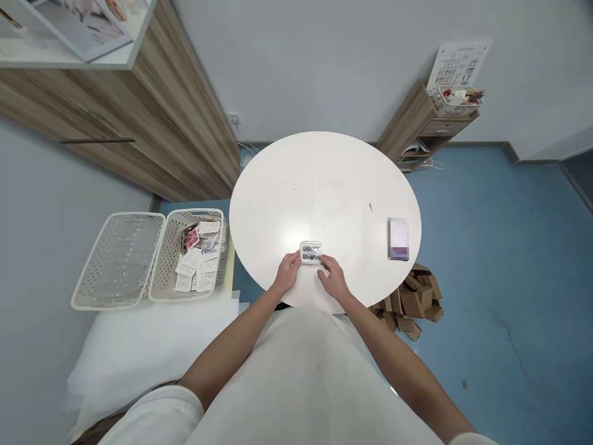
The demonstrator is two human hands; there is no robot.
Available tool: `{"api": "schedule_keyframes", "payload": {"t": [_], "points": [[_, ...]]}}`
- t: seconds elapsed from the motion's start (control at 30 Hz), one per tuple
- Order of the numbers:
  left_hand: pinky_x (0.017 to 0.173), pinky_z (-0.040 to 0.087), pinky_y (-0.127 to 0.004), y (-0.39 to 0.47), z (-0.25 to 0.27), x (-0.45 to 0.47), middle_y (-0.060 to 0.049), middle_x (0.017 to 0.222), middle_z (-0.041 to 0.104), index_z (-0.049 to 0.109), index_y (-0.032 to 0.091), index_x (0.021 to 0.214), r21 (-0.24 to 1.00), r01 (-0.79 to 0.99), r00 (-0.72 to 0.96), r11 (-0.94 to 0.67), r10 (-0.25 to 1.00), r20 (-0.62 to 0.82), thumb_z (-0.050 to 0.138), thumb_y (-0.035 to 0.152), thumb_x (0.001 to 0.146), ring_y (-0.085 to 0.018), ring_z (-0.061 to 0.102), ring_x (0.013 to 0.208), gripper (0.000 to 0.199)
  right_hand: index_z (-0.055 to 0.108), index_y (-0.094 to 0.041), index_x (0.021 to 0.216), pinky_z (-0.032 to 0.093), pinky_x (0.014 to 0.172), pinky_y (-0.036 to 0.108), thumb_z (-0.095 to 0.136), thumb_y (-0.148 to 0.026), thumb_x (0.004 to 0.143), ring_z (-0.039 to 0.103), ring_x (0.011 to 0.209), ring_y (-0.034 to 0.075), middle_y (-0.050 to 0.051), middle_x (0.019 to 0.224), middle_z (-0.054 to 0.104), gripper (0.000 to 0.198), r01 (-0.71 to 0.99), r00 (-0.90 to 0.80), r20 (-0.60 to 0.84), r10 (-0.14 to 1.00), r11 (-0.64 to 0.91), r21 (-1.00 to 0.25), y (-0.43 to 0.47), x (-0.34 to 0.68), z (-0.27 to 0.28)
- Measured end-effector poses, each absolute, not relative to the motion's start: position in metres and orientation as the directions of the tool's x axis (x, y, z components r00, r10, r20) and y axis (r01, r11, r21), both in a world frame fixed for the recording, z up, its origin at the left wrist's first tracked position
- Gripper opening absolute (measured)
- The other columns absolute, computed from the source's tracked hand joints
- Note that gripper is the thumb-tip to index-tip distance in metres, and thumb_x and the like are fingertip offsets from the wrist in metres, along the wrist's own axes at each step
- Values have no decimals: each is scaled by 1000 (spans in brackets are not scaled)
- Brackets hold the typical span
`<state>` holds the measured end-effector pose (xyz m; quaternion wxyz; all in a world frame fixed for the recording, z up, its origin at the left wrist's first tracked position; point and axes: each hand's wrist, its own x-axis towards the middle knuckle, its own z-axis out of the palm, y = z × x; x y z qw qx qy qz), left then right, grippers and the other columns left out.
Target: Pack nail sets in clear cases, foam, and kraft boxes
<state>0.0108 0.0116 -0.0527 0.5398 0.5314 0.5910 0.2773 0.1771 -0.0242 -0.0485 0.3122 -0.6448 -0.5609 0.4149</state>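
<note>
A small clear plastic case (311, 249) holding two rows of small dark pieces lies near the front edge of the white oval table (324, 185). At its left side, my left hand (288, 271) has its fingers closed against the edge. My right hand (334, 278) touches the case's right side with its fingertips, and its thumb stands apart from the fingers. What the small pieces are is too small to tell for certain.
A phone-like item (398, 238), blurred, lies at the table's right. Left of the table are a white basket (160, 272) of cards and packets and another basket (83, 290) of clear plastic cases. Cardboard boxes (412, 303) lie on the floor at right, below a small cabinet (403, 123).
</note>
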Motion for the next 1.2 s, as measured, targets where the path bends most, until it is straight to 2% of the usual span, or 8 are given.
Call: {"api": "schedule_keyframes", "payload": {"t": [0.13,0.27,0.5,0.77,0.9,1.0,1.1,1.2], "points": [[87,38,-29,6,-51,48,-6,107,55,58,20,106,897,364,236,251,907,-349,32,39,87,-17,51,100,37,47,-24,118,44,89,37,43,-15,74,52,98,17,7,120,47,45,501,34,-204,978,-193,-843,-40,221,-54],[89,37,-28,0,-53,75,-6,109,54,60,20,99,871,432,252,235,896,-367,30,39,88,-17,50,102,37,47,-22,119,44,90,36,43,-15,74,52,100,17,7,121,46,46,517,8,-243,970,-212,-829,-46,248,-62],[92,34,-28,-10,-59,97,-7,109,53,54,18,112,821,513,193,251,898,-395,30,38,88,-16,48,105,39,45,-20,122,43,91,37,45,-15,74,52,102,18,10,124,43,48,505,-84,-290,953,-209,-837,-49,269,-74],[87,38,-31,-17,-63,102,-7,109,53,46,19,120,769,603,154,215,914,-376,33,35,86,-18,49,102,40,42,-20,123,41,91,38,45,-14,74,44,111,21,10,124,39,49,593,-179,-236,955,-87,-801,-48,275,-77],[87,39,-33,-27,-66,92,-9,113,50,37,17,125,716,694,205,79,931,-302,46,25,77,-20,48,101,50,51,-22,109,43,79,37,53,-17,74,49,98,22,8,108,49,36,725,-306,-224,925,74,-685,-55,271,-76],[87,38,-36,-35,-67,80,-8,108,52,42,18,119,656,751,317,-76,913,-257,50,21,71,-22,47,100,48,57,-21,95,41,72,36,59,-20,72,49,89,24,8,100,53,24,825,-394,-246,886,222,-520,-58,264,-78],[86,36,-38,-39,-64,72,-9,109,51,45,19,114,583,789,405,-195,878,-255,55,27,69,-24,46,100,46,58,-20,87,37,67,32,51,-18,79,49,82,22,9,96,55,11,879,-392,-250,885,280,-386,-59,256,-81],[85,35,-39,-39,-60,69,-9,112,49,47,20,111,509,811,467,-287,842,-270,61,34,65,-26,45,101,50,58,-19,81,33,64,30,40,-11,83,48,78,20,9,89,56,20,899,-372,-246,895,282,-334,-58,249,-80]]}}
